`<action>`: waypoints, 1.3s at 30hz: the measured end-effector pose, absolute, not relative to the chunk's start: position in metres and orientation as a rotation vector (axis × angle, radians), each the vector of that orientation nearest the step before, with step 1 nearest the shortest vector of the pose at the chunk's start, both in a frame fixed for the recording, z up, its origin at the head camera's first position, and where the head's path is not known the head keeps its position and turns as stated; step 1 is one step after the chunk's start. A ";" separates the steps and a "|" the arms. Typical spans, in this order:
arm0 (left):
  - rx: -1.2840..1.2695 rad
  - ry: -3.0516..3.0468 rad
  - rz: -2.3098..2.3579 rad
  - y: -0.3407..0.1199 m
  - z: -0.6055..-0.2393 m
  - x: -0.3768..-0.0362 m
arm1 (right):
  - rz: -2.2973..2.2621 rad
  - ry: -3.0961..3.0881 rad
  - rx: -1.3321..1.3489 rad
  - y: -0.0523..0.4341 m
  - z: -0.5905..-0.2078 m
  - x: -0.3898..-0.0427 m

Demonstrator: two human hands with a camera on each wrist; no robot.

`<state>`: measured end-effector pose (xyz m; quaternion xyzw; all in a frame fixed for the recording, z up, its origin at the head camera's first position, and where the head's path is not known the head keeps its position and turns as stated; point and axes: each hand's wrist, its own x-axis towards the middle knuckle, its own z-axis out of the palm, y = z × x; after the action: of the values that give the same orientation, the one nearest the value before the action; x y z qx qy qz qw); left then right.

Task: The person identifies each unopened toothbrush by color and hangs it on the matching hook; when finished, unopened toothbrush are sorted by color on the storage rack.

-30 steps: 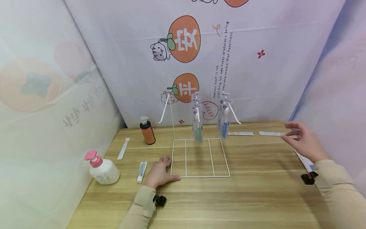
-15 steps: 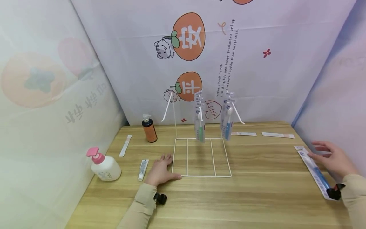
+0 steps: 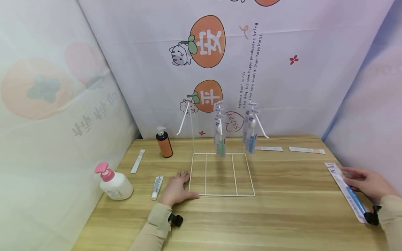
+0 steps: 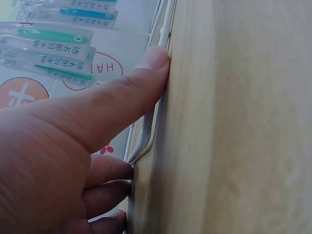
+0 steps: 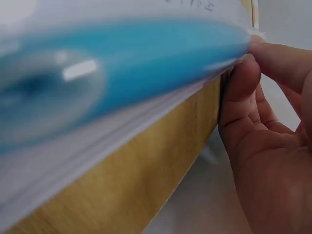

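Note:
A white wire rack [image 3: 205,174] stands mid-table with hooks at its top. Packaged toothbrushes hang from two hooks, green ones [image 3: 221,144] in the middle and blue ones [image 3: 251,141] on the right; the left hook is bare. My left hand [image 3: 175,190] rests at the rack's front-left corner. In the left wrist view its thumb [image 4: 153,58] presses on the base wire, fingers beside the frame. At the right table edge my right hand [image 3: 369,182] pinches the side of a packaged blue toothbrush [image 3: 344,186] between thumb and finger, seen close in the right wrist view.
On the left are a white pump bottle [image 3: 116,187] with a pink top, a small tube [image 3: 157,187], and a dark pump bottle [image 3: 164,143] with an orange label. Slim white strips [image 3: 306,150] lie towards the back and left. Printed curtains enclose the table.
My right hand has come down and towards me from the back right to the packaged blue toothbrush, and its fingers have closed on the edge. The left hand stays at the rack.

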<state>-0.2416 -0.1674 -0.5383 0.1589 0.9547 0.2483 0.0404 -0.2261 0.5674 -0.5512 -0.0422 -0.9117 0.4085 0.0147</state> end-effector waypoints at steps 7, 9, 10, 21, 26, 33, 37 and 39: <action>0.480 2.930 0.766 -0.167 -0.538 -0.241 | 1.343 -2.918 -0.145 0.569 -0.546 -0.231; 0.477 2.929 0.767 -0.167 -0.537 -0.240 | 1.254 -2.963 -0.129 0.570 -0.546 -0.233; 0.477 2.927 0.767 -0.167 -0.536 -0.240 | 1.173 -2.996 -0.112 0.569 -0.545 -0.235; 0.485 2.925 0.765 -0.168 -0.537 -0.241 | 0.675 -3.157 0.163 0.558 -0.528 -0.241; 0.489 2.922 0.768 -0.168 -0.538 -0.241 | 0.805 -3.113 0.083 0.558 -0.531 -0.241; 0.480 2.928 0.792 -0.168 -0.534 -0.240 | 0.854 -3.124 -0.036 0.556 -0.527 -0.245; 0.486 2.929 0.786 -0.168 -0.535 -0.240 | 0.843 -3.112 -0.027 0.558 -0.530 -0.245; 0.493 2.930 0.780 -0.168 -0.536 -0.240 | 0.887 -3.092 -0.039 0.561 -0.533 -0.244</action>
<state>-0.2399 -0.1680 -0.5356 0.1605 0.9532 0.2538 0.0348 -0.2437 0.5609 -0.5334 -0.0122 -0.9605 0.2754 -0.0375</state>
